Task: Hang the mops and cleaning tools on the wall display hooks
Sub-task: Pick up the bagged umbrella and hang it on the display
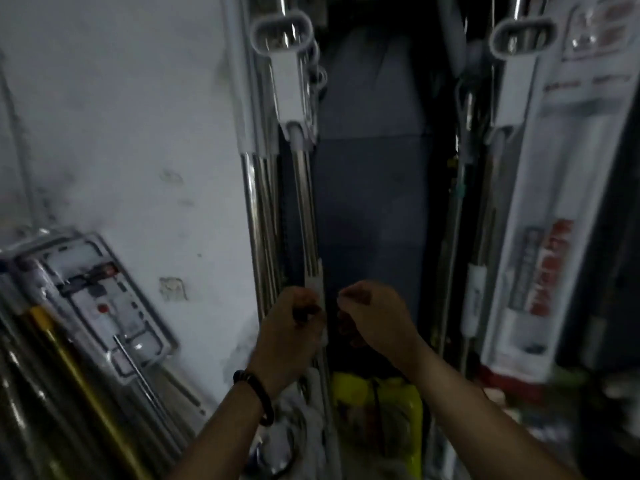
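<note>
Dim, blurred view of a white wall (138,133) taking up the left half. Just right of the wall, hanging upright by a white looped handle at the top: a cluster of steel mop poles (266,202), several packed side by side. Well right of the wall, past a dark blue gap: a second hanging mop (509,81) with the same kind of looped handle, and beside it a long packaged cleaning tool (561,202) with red lettering. Leaning against the wall's lower left: a flat packaged mop head (104,299) and a yellow pole (79,368). Below the hanging poles, near the floor: a yellow bag (405,410). Right at the wall's edge, low on the pole cluster: left hand (294,327), dark bracelet (256,396) at the wrist, fingers (304,308) curled and pressed against the white collar (317,282) of the front pole, collar just above and touching the fingertips; full wrap around the pole impossible to tell. Just beside it, clear of the poles: right hand (374,317), fingers bent inward and drawn together; whether pinching anything, cannot tell.
</note>
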The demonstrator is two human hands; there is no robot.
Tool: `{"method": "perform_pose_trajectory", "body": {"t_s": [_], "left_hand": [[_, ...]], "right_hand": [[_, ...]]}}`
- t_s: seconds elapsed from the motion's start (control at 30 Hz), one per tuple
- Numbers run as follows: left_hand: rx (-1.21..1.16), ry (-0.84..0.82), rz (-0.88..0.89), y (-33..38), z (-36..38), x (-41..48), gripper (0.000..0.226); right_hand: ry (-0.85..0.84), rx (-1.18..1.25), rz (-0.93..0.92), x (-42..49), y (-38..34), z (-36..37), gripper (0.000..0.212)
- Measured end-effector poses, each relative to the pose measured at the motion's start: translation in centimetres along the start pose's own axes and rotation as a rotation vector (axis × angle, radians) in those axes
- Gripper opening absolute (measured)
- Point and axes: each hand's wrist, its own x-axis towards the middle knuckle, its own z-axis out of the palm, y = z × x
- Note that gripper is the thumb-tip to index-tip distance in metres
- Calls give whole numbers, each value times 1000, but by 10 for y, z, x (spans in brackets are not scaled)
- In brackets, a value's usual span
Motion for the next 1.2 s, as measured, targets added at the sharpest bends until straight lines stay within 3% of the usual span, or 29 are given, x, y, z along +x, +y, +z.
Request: {"method": "perform_pose_trajectory", "body": {"t_s": [0.13,0.43,0.6,0.7,0.93,1.1,1.17,1.2], "left_hand": [[-143,-205,-236,-37,41,-62,17],[-123,-539,-415,-105,145,-197,7],[-105,-655,-582,-123,181,-246,24],[-98,-708,-651,-135,204,-260,22],[-50,-677,-797,-144,276,-254,29],[43,-631,-828,-149,320,-230,21],[22,-571,-896,-149,337,-225,7],[27,-560,-920,-152,347,-223,11]], "right_hand": [[18,129,257,-72,71,-14,11],[160,199,739,-239,229,-65,12],[168,131,919,-288,295,-85,23],[147,218,1034,-293,326,-90,24],[-42,212,1035,-239,446,-102,14],[-205,82,844,-169,472,-121,35],[-239,94,850,-145,515,-121,21],[-261,100,856,-134,538,-119,11]]}}
